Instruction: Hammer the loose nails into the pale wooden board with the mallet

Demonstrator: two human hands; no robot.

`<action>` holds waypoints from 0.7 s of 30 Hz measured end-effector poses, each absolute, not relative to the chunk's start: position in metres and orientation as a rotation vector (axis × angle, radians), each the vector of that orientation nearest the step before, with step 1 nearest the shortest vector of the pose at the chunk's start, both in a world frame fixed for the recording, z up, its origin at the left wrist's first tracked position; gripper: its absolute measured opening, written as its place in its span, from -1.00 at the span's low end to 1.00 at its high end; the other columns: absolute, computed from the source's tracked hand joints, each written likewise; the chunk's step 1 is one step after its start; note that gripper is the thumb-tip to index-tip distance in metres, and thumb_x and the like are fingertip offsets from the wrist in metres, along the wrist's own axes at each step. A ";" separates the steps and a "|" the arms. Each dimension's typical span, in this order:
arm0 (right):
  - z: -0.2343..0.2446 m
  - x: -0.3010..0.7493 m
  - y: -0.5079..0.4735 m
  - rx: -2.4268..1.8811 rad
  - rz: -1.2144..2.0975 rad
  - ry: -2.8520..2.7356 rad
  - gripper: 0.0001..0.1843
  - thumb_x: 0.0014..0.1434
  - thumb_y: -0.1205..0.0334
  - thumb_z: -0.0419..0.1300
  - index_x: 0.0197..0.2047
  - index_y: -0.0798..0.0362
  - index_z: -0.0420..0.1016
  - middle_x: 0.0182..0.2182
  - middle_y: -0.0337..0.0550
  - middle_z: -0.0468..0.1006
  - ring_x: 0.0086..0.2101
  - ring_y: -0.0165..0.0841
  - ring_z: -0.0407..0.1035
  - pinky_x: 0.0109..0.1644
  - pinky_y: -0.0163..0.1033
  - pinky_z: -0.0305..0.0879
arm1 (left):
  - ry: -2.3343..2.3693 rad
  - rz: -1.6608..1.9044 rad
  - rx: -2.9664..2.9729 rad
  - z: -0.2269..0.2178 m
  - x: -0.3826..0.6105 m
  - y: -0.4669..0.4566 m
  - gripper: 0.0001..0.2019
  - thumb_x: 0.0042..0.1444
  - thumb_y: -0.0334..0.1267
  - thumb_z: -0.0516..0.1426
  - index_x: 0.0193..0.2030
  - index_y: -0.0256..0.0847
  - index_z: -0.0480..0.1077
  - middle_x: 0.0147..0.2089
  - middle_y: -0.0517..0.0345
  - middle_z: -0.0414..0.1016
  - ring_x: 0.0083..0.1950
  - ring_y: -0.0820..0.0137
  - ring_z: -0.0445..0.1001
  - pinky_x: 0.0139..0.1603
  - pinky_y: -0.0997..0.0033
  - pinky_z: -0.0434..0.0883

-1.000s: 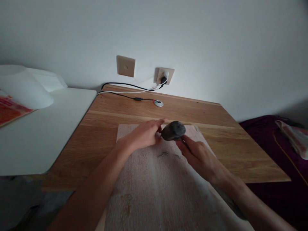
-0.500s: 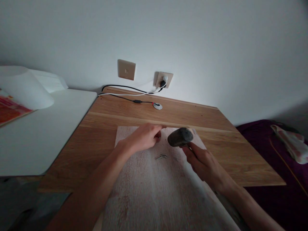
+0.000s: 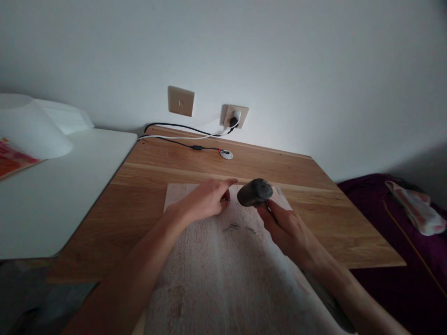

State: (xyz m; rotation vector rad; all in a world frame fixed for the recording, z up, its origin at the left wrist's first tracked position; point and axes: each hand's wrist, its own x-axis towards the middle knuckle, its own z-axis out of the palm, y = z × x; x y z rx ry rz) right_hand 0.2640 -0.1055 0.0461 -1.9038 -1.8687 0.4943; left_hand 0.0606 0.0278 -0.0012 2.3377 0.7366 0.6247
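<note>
My right hand [image 3: 284, 228] is wrapped round the handle of a hammer [image 3: 255, 192], its dark, blunt head raised just right of my left hand. My left hand [image 3: 207, 199] rests near the far end of a pale, worn wooden board [image 3: 209, 284], thumb and fingers pinched on a small nail [image 3: 226, 200], mostly hidden by the fingers. The index finger reaches out past it. Several loose nails [image 3: 232, 227] lie on the board between my hands, with more below the hammer head.
Beneath the board is a wooden tabletop [image 3: 331, 218] against the wall. Cables [image 3: 185, 137] run along its back to a wall socket [image 3: 235, 116]. At left stands a white table [image 3: 87, 186] with a white roll [image 3: 38, 125]. Purple fabric [image 3: 370, 195] lies at right.
The hammer and my right hand have shifted slightly left and up, closer to my left hand, uncovering nails on the right. My left hand stays almost in place. The view has turned slightly.
</note>
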 end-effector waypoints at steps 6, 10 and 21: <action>0.046 0.272 -0.116 -1.942 0.554 -1.865 -0.61 0.49 -0.07 -0.04 -0.19 -0.03 0.45 -0.54 -0.22 0.50 -0.51 -0.27 0.42 -0.40 -0.16 0.15 | 0.743 0.648 2.354 -0.003 0.061 0.028 -0.38 0.14 -0.53 0.21 0.38 -0.30 0.41 -0.15 -0.01 0.73 -0.13 0.21 0.68 -0.06 0.26 0.52; 0.062 0.260 -0.113 -1.895 0.598 -1.857 -0.61 0.50 -0.08 -0.06 -0.16 -0.02 0.43 -0.60 -0.30 0.42 -0.58 -0.33 0.35 -0.45 -0.19 0.11 | 0.686 0.647 2.333 -0.002 0.060 0.029 -0.36 0.14 -0.56 0.18 0.39 -0.20 0.38 -0.19 0.10 0.71 -0.18 0.27 0.66 -0.10 0.32 0.49; 0.051 0.262 -0.100 -1.882 0.531 -1.947 -0.65 0.50 -0.03 -0.06 -0.15 -0.04 0.42 -0.52 -0.21 0.53 -0.47 -0.26 0.47 -0.39 -0.19 0.13 | 0.706 0.614 2.334 0.000 0.059 0.029 -0.30 0.07 -0.52 0.25 0.39 -0.22 0.36 0.03 -0.01 0.68 -0.01 0.19 0.63 0.02 0.24 0.48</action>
